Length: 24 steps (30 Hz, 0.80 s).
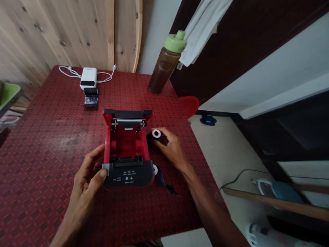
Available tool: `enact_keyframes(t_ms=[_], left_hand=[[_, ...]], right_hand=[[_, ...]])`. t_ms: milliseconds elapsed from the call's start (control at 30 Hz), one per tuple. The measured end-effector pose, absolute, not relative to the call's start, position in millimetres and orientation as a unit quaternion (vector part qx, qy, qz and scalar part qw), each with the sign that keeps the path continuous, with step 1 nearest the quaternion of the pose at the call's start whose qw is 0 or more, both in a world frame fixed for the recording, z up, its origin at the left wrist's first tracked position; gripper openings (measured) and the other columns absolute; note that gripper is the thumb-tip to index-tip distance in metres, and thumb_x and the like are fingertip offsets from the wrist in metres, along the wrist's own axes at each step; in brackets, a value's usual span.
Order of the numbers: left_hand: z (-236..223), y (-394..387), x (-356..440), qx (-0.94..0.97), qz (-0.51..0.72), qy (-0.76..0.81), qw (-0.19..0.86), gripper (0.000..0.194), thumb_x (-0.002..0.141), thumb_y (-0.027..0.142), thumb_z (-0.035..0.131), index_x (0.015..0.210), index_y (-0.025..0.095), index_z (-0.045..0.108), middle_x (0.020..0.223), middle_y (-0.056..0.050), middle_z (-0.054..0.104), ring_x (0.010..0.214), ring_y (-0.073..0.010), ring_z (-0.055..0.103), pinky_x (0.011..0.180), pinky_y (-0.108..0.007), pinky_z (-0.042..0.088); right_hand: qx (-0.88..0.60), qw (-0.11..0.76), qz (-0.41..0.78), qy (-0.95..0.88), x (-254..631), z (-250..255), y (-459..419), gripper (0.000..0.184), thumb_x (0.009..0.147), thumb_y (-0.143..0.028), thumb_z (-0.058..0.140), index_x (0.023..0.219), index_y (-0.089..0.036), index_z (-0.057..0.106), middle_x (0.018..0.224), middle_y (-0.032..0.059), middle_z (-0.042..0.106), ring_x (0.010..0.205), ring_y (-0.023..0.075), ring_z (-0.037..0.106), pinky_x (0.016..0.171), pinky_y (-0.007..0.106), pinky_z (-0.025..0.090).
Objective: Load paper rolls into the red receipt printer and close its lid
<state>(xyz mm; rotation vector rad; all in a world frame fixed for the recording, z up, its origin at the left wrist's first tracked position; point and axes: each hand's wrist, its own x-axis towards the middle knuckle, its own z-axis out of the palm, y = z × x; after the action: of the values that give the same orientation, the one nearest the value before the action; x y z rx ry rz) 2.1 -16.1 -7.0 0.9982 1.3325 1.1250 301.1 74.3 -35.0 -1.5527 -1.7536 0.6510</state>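
A red and black label printer [128,175] sits on the table with its lid [128,114] raised, and its red inside [125,142] holds no roll. My left hand [86,175] is on the printer's front left corner, thumb on the grey tab and fingers along the side. To the right of the printer, my right hand [171,144] grips a small black roll [156,133] with a white core, its round end facing up towards me. A second black roll [155,169] lies against the printer's front right side, a dark strip [164,183] trailing from it.
Towards the back of the red patterned table [64,137] is a white device [88,78] with a cable [105,77] and a dark, shiny strip [90,97] in front. A brown bottle [164,67] with a green lid stands at the back right. A red stool [189,105] is beyond the right edge.
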Motion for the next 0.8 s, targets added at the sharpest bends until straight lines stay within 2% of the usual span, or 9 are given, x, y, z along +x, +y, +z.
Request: enact_keyframes(t_ms=[133, 267, 367, 467, 533, 667, 800], left_hand=[[-5.0, -17.2, 4.1, 0.419, 0.475, 0.543, 0.552, 0.061, 0.104, 0.058, 0.077, 0.158, 0.030, 0.068, 0.162, -0.011, 0.073, 0.143, -0.0383, 0.074, 0.109, -0.047, 0.066], [-0.9, -17.2, 6.0, 0.415, 0.471, 0.532, 0.568, 0.061, 0.106, 0.057, 0.074, 0.159, 0.028, 0.065, 0.161, -0.013, 0.073, 0.141, -0.0374, 0.074, 0.112, -0.050, 0.064], [0.1, -16.7, 6.0, 0.414, 0.473, 0.535, 0.565, 0.062, 0.106, 0.058, 0.074, 0.158, 0.025, 0.065, 0.162, -0.015, 0.071, 0.144, -0.0385, 0.072, 0.118, -0.054, 0.060], [-0.6, -16.5, 5.3, 0.423, 0.478, 0.535, 0.553, 0.063, 0.105, 0.059, 0.075, 0.156, 0.023, 0.066, 0.163, -0.016, 0.069, 0.146, -0.0386, 0.070, 0.123, -0.056, 0.056], [-1.3, -16.7, 4.9, 0.430, 0.481, 0.533, 0.547, 0.062, 0.104, 0.059, 0.075, 0.155, 0.023, 0.067, 0.162, -0.016, 0.070, 0.147, -0.0380, 0.069, 0.126, -0.055, 0.054], [-3.2, -17.4, 5.0, 0.431, 0.480, 0.530, 0.550, 0.060, 0.106, 0.057, 0.072, 0.156, 0.024, 0.067, 0.162, -0.014, 0.069, 0.150, -0.0375, 0.065, 0.127, -0.055, 0.051], [-7.2, -18.1, 3.8, 0.432, 0.472, 0.527, 0.559, 0.062, 0.107, 0.057, 0.070, 0.160, 0.026, 0.064, 0.162, -0.014, 0.068, 0.148, -0.0389, 0.066, 0.126, -0.060, 0.049]], right_hand=[[-0.585, 0.384, 0.247, -0.671, 315.4, 15.7, 44.8, 0.036, 0.094, -0.018, 0.066, 0.127, -0.027, 0.075, 0.132, 0.0069, 0.085, 0.123, 0.0278, 0.081, 0.112, 0.052, 0.063], [-0.500, 0.346, 0.230, -0.760, 307.6, 73.6, 20.2, 0.035, 0.102, -0.024, 0.075, 0.135, -0.034, 0.077, 0.123, 0.0023, 0.086, 0.111, 0.0277, 0.084, 0.097, 0.044, 0.069], [-0.445, 0.271, 0.164, -0.837, 273.4, 87.4, 21.2, 0.035, 0.106, -0.016, 0.072, 0.138, -0.029, 0.074, 0.118, 0.0039, 0.087, 0.106, 0.0258, 0.083, 0.096, 0.041, 0.070], [-0.446, 0.148, 0.036, -0.882, 233.7, 81.0, 31.8, 0.029, 0.105, -0.005, 0.070, 0.130, -0.017, 0.077, 0.115, 0.0117, 0.086, 0.105, 0.0298, 0.081, 0.094, 0.045, 0.069], [-0.450, 0.065, -0.006, -0.891, 214.4, 76.1, 38.1, 0.027, 0.102, -0.001, 0.071, 0.123, -0.015, 0.079, 0.112, 0.0137, 0.085, 0.101, 0.0310, 0.079, 0.090, 0.046, 0.068], [-0.473, -0.014, 0.008, -0.881, 194.8, 76.6, 48.4, 0.025, 0.101, 0.003, 0.069, 0.113, -0.017, 0.080, 0.108, 0.0119, 0.085, 0.107, 0.0316, 0.079, 0.092, 0.044, 0.067], [-0.494, -0.074, 0.055, -0.865, 184.4, 77.6, 63.5, 0.025, 0.105, 0.001, 0.064, 0.114, -0.016, 0.080, 0.114, 0.0136, 0.086, 0.114, 0.0299, 0.081, 0.097, 0.040, 0.064]])
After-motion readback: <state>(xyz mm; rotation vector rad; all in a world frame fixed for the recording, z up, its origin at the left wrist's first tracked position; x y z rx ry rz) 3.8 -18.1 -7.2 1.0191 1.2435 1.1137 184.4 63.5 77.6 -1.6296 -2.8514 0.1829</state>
